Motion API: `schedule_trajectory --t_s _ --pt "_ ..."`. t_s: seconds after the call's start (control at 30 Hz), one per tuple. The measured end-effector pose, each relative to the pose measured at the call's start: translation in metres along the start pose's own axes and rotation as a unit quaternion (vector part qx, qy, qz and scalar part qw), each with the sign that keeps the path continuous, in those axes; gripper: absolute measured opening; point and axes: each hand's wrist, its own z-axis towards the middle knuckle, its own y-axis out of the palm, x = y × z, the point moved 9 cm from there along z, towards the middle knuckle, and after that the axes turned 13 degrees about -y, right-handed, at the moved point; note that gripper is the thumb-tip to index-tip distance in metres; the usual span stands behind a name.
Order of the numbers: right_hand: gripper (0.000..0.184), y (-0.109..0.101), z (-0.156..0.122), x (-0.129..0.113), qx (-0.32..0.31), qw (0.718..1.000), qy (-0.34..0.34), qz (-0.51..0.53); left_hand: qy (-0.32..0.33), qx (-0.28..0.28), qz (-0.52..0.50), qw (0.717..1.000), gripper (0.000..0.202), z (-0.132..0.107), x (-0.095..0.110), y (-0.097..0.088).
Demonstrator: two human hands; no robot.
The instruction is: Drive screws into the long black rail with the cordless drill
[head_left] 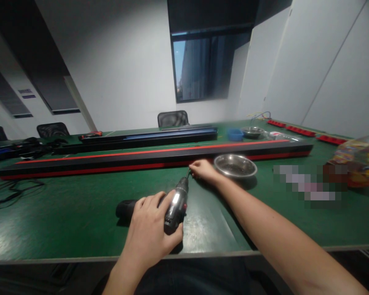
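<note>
My left hand (150, 225) is wrapped over a black and grey cordless drill (176, 205), which lies on its side near the front of the green table. Its bit points away from me toward the long black bar with red stripes (141, 157). At the bit's tip, the fingers of my right hand (203, 170) are pinched together. What they pinch is too small to make out. Just right of that hand stands a round metal bowl (235, 166) with small dark contents I cannot identify.
Behind the striped bar lie more long dark bars (141, 139). A blue container (235, 134) and a second metal bowl (252, 132) stand at the back. Black cables (12, 190) lie at left. A large plastic jar (361, 157) is at right, and red power strips (299, 131) line the far edge.
</note>
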Motion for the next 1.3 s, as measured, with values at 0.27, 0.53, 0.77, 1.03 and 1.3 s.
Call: schedule_trajectory --t_s 0.27,0.53,0.77,1.03,1.3 --pt "0.016 0.0 0.002 0.001 0.009 1.0 -0.01 0.003 0.006 0.001 0.004 1.0 0.069 0.001 0.001 0.0" --pt "0.022 0.0 0.001 0.002 0.008 1.0 -0.006 -0.002 0.007 -0.002 0.004 1.0 0.07 0.0 0.001 0.0" --pt "0.018 0.001 0.001 0.002 0.008 1.0 -0.012 -0.003 0.006 0.001 -0.002 1.0 0.07 0.0 0.001 0.0" --pt "0.016 -0.001 0.003 0.006 0.024 0.999 -0.005 -0.023 0.0 0.004 0.004 1.0 0.068 0.001 0.003 -0.002" --pt "0.02 -0.007 -0.013 -0.039 0.008 0.938 -0.138 -0.317 -0.041 0.019 0.064 0.997 0.066 0.013 0.002 0.007"
